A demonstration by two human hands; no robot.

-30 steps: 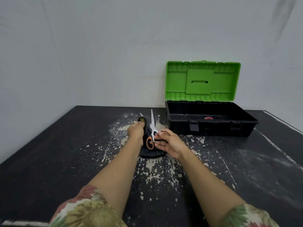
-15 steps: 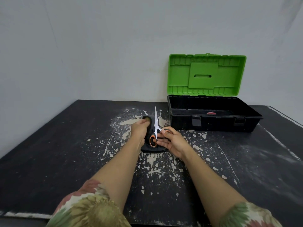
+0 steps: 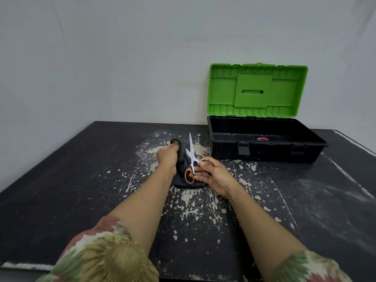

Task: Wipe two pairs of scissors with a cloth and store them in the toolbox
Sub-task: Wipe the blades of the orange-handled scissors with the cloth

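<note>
Head view: left hand (image 3: 167, 157) grips a dark cloth (image 3: 183, 159) bunched against the scissors (image 3: 191, 157), fingers curled round it. Right hand (image 3: 211, 174) pinches the orange handles, blades pointing away above the counter (image 3: 81, 169). Toolbox (image 3: 264, 143) stands open just beyond.

One pair of scissors (image 3: 191, 157), one dark cloth (image 3: 183, 159), one open toolbox (image 3: 264, 147), one table (image 3: 81, 180), two hands: left hand (image 3: 167, 157), right hand (image 3: 213, 176).
</note>
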